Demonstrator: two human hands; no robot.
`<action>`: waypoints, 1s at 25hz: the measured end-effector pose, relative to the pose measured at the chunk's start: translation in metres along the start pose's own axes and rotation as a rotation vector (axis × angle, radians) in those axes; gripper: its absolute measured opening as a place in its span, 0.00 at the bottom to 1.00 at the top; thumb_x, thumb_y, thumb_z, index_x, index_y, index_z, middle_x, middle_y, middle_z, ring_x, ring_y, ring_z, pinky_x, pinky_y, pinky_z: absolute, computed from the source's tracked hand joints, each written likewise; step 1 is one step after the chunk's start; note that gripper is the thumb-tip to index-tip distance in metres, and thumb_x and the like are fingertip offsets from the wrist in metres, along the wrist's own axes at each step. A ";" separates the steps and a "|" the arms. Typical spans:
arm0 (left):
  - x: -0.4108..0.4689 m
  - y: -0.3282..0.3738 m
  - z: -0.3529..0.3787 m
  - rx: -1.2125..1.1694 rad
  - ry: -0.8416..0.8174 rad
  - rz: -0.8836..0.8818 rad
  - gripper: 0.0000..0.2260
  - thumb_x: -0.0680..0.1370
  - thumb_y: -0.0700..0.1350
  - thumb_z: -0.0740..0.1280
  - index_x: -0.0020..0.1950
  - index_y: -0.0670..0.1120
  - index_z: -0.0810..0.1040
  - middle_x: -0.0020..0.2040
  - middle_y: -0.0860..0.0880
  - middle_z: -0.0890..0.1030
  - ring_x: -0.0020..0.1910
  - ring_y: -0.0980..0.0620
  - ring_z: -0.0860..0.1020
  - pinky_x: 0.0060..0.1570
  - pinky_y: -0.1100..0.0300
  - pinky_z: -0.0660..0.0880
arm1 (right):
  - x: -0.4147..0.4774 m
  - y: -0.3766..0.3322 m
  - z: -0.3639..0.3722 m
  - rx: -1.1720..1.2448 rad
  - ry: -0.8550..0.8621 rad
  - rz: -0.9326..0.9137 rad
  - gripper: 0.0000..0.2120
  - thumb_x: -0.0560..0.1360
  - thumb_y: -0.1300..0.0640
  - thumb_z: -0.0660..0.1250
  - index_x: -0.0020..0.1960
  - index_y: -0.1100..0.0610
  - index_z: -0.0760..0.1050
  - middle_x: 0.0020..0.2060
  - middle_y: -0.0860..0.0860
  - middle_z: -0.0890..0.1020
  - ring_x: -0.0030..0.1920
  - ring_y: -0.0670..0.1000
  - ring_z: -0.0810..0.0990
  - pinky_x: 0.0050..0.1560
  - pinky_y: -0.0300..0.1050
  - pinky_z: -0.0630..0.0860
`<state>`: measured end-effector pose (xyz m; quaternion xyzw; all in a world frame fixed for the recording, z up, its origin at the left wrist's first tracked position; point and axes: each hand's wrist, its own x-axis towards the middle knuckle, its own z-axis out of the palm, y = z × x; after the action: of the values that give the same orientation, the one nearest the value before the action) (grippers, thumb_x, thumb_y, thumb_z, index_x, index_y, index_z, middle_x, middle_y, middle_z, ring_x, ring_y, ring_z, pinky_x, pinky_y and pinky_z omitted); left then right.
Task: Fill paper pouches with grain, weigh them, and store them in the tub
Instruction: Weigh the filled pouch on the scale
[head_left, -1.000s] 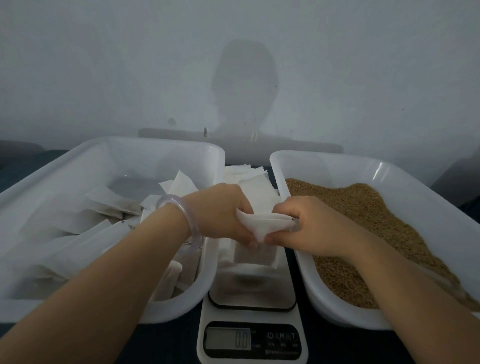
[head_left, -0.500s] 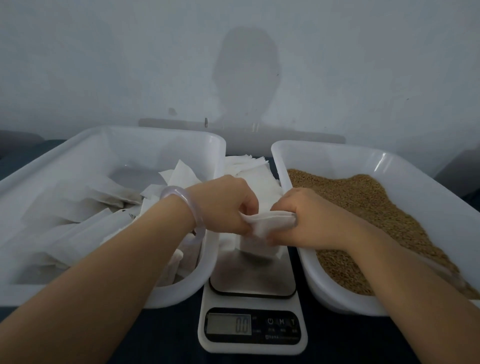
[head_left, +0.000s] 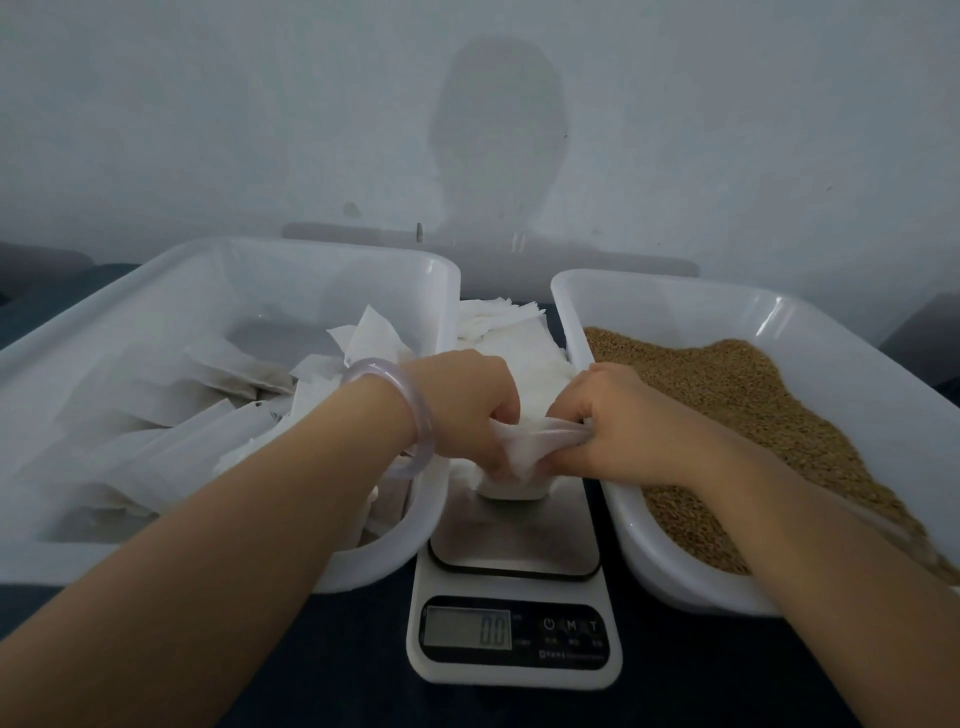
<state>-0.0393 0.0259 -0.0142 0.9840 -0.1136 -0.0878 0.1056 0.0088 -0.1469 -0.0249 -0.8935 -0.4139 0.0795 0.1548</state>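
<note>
Both hands hold one white paper pouch (head_left: 524, 447) above the plate of the kitchen scale (head_left: 511, 551). My left hand (head_left: 467, 405) pinches the pouch's left edge and my right hand (head_left: 618, 421) grips its right edge. The pouch's bottom hangs close over the steel plate; contact cannot be told. The scale's display (head_left: 467, 627) reads 0.0. The white tub on the left (head_left: 395, 551) holds several filled paper pouches (head_left: 156, 431). Another white tub on the right (head_left: 670, 577) is heaped with brown grain (head_left: 753, 395).
A stack of empty white pouches (head_left: 498, 327) lies behind the scale between the two tubs. A pale bangle (head_left: 415, 410) circles my left wrist. A grey wall stands right behind the tubs, and the tabletop is dark blue (head_left: 363, 654).
Both hands have drawn closer together and bunched the pouch's top between them. The pouch has sunk a little toward the scale plate. The display still reads 0.0.
</note>
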 end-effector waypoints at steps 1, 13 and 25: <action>0.001 0.001 0.002 0.034 -0.008 -0.004 0.14 0.68 0.53 0.73 0.28 0.52 0.72 0.27 0.54 0.73 0.30 0.53 0.71 0.32 0.60 0.68 | 0.001 -0.002 0.000 -0.039 -0.026 0.019 0.18 0.68 0.45 0.71 0.23 0.48 0.72 0.23 0.45 0.73 0.36 0.44 0.67 0.65 0.46 0.63; 0.010 0.004 0.006 0.086 -0.066 -0.018 0.07 0.70 0.52 0.73 0.45 0.53 0.82 0.36 0.55 0.79 0.38 0.54 0.77 0.41 0.60 0.73 | 0.012 -0.018 0.002 -0.202 -0.093 0.090 0.07 0.69 0.45 0.72 0.45 0.45 0.83 0.39 0.42 0.81 0.56 0.48 0.74 0.71 0.50 0.43; 0.006 0.003 0.004 0.027 -0.120 0.003 0.14 0.67 0.56 0.73 0.48 0.54 0.77 0.45 0.53 0.80 0.45 0.53 0.78 0.48 0.56 0.75 | 0.006 -0.011 0.003 -0.094 -0.081 0.044 0.13 0.64 0.41 0.72 0.44 0.47 0.82 0.26 0.42 0.72 0.40 0.38 0.72 0.67 0.47 0.56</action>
<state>-0.0344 0.0209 -0.0181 0.9781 -0.1225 -0.1447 0.0855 0.0038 -0.1350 -0.0238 -0.9048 -0.4033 0.0995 0.0936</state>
